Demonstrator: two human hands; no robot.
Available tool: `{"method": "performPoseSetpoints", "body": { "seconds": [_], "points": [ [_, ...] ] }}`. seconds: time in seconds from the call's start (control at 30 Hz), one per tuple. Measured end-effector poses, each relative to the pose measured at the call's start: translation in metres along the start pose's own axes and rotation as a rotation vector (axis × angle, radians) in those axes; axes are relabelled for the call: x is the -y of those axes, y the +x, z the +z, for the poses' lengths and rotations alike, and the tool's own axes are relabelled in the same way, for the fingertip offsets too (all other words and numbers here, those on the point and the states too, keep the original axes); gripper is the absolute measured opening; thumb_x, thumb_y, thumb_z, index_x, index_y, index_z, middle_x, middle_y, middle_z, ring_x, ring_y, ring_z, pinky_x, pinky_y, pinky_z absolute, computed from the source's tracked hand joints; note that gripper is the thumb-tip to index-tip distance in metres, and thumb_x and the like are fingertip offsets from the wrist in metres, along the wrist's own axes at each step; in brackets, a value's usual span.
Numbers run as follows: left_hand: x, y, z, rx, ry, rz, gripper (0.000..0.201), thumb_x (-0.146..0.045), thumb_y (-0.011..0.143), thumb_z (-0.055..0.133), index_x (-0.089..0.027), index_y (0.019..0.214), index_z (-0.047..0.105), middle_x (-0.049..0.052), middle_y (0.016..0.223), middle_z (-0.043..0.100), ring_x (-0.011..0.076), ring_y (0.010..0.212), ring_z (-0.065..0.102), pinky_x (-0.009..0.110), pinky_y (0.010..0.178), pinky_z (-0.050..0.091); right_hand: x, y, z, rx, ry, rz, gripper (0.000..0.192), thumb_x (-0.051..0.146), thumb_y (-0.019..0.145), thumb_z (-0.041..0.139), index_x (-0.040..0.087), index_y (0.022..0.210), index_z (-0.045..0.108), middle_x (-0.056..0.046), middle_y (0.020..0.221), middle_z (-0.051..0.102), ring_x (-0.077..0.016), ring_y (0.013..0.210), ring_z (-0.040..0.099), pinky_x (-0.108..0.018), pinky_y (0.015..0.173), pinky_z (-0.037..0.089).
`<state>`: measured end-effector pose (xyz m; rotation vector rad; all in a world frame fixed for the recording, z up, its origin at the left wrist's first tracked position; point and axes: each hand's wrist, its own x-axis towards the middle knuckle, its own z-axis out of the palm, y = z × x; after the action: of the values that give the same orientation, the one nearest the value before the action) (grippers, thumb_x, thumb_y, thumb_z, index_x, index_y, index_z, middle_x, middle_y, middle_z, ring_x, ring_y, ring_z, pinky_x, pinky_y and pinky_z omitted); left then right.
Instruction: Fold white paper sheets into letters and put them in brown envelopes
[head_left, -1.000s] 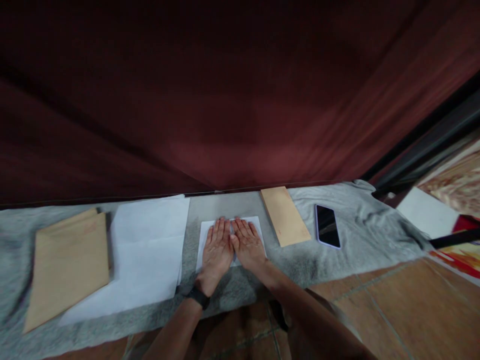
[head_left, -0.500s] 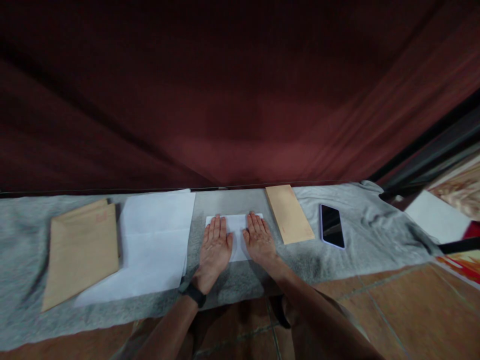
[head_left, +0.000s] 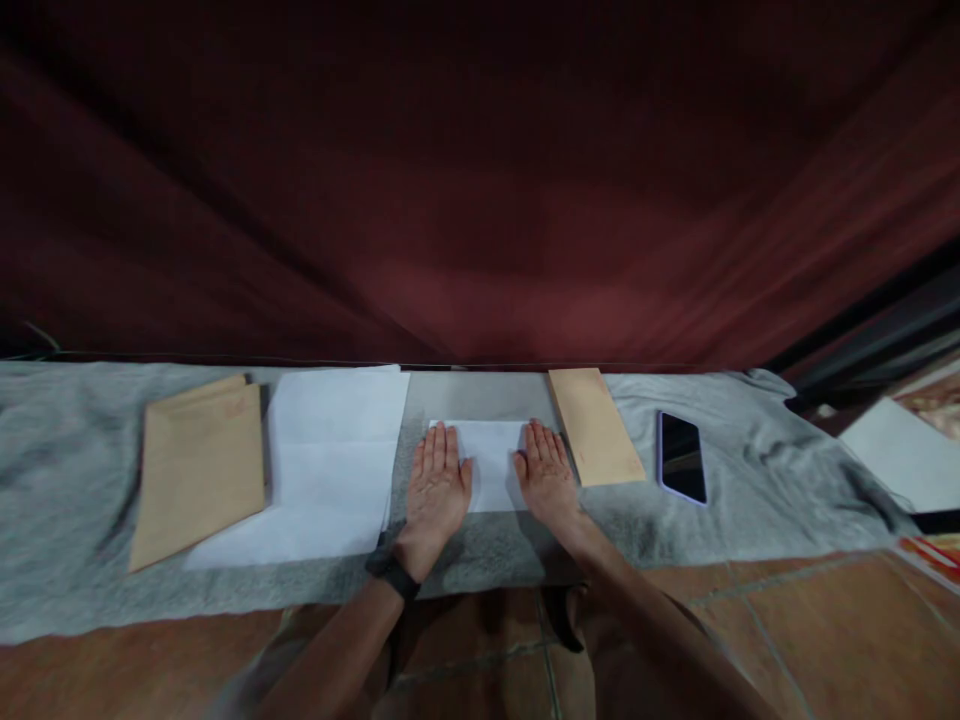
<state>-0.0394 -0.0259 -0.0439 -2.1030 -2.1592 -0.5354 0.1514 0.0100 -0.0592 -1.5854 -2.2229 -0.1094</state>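
A white sheet of paper, which looks folded, lies flat on the grey cloth in front of me. My left hand rests palm down on its left end, fingers stretched out and pointing away from me. On the right end my right hand lies flat in the same way, with the thumb toward the middle. Between the two hands a bare stretch of the paper shows. Just right of my right hand is a slim brown envelope. Neither hand grips anything.
Larger white sheets lie to the left, partly under brown envelopes. A phone with a purple edge lies at the right. Grey cloth covers the surface, a dark red curtain hangs behind, and floor tiles show below.
My hands have slid apart along the paper, so more of it shows between them. The view has shifted slightly; the envelopes, large sheets and phone stay in place on the cloth.
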Motion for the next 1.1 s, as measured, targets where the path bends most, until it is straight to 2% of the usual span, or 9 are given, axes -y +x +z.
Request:
{"method": "performPoseSetpoints", "body": {
  "seconds": [0.17, 0.27, 0.37, 0.5, 0.67, 0.87, 0.97, 1.1],
  "points": [
    [-0.004, 0.002, -0.011, 0.023, 0.003, 0.165, 0.056, -0.023, 0.1, 0.033, -0.01, 0.154, 0.037, 0.013, 0.163, 0.034, 0.0252, 0.154, 0.02, 0.049, 0.126, 0.022, 0.012, 0.004, -0.012, 0.102, 0.107, -0.096, 0.056, 0.034, 0.107, 0.027, 0.008, 0.157, 0.033, -0.014, 0.162, 0.034, -0.0256, 0.151, 0.029, -0.049, 0.122, 0.029],
    [-0.006, 0.001, -0.014, 0.053, 0.005, 0.184, 0.055, -0.02, 0.099, 0.033, -0.009, 0.152, 0.039, 0.012, 0.162, 0.035, 0.0249, 0.154, 0.021, 0.046, 0.126, 0.023, 0.026, 0.002, -0.012, 0.171, 0.148, -0.175, 0.054, 0.034, 0.108, 0.027, 0.011, 0.156, 0.036, -0.011, 0.162, 0.036, -0.0221, 0.151, 0.03, -0.045, 0.124, 0.026],
    [-0.006, 0.0, -0.014, 0.103, 0.008, 0.199, 0.054, -0.018, 0.099, 0.033, -0.008, 0.152, 0.041, 0.012, 0.163, 0.033, 0.0252, 0.154, 0.021, 0.044, 0.126, 0.024, 0.032, -0.001, -0.008, 0.209, 0.135, -0.211, 0.051, 0.034, 0.107, 0.032, 0.015, 0.154, 0.041, -0.009, 0.162, 0.035, -0.0225, 0.151, 0.031, -0.045, 0.125, 0.023],
    [-0.004, -0.002, -0.011, 0.145, 0.026, 0.185, 0.053, -0.023, 0.101, 0.033, -0.011, 0.153, 0.04, 0.011, 0.163, 0.033, 0.0256, 0.153, 0.024, 0.044, 0.125, 0.026, 0.028, -0.002, -0.007, 0.216, 0.103, -0.203, 0.052, 0.036, 0.107, 0.037, 0.018, 0.155, 0.04, -0.01, 0.163, 0.033, -0.0236, 0.151, 0.03, -0.046, 0.124, 0.024],
    [-0.003, -0.004, -0.007, 0.126, 0.054, 0.19, 0.053, -0.026, 0.103, 0.033, -0.013, 0.154, 0.039, 0.01, 0.164, 0.031, 0.0249, 0.153, 0.024, 0.043, 0.126, 0.025, 0.019, -0.002, -0.01, 0.202, 0.066, -0.17, 0.053, 0.037, 0.106, 0.036, 0.017, 0.155, 0.039, -0.011, 0.164, 0.031, -0.025, 0.151, 0.029, -0.047, 0.123, 0.024],
    [-0.005, -0.003, -0.01, 0.094, 0.073, 0.212, 0.052, -0.024, 0.102, 0.032, -0.007, 0.151, 0.041, 0.013, 0.162, 0.034, 0.0257, 0.153, 0.025, 0.044, 0.126, 0.025, 0.009, -0.004, -0.009, 0.19, 0.003, -0.136, 0.056, 0.04, 0.107, 0.036, 0.015, 0.157, 0.035, -0.012, 0.165, 0.028, -0.0254, 0.152, 0.028, -0.045, 0.123, 0.024],
    [-0.01, -0.001, -0.016, 0.075, 0.07, 0.28, 0.053, -0.02, 0.101, 0.031, -0.005, 0.152, 0.039, 0.013, 0.164, 0.031, 0.0249, 0.154, 0.022, 0.045, 0.126, 0.025, 0.006, -0.004, -0.009, 0.189, -0.009, -0.132, 0.057, 0.041, 0.106, 0.036, 0.014, 0.157, 0.035, -0.012, 0.165, 0.028, -0.0258, 0.152, 0.028, -0.045, 0.123, 0.024],
    [-0.024, 0.001, -0.02, 0.071, -0.011, 0.379, 0.054, -0.026, 0.103, 0.031, -0.01, 0.155, 0.034, 0.009, 0.166, 0.029, 0.0214, 0.155, 0.018, 0.043, 0.127, 0.023, 0.007, -0.004, -0.012, 0.212, -0.027, -0.125, 0.057, 0.036, 0.105, 0.039, 0.015, 0.157, 0.034, -0.012, 0.165, 0.026, -0.0262, 0.152, 0.029, -0.046, 0.123, 0.024]
  ]
}}
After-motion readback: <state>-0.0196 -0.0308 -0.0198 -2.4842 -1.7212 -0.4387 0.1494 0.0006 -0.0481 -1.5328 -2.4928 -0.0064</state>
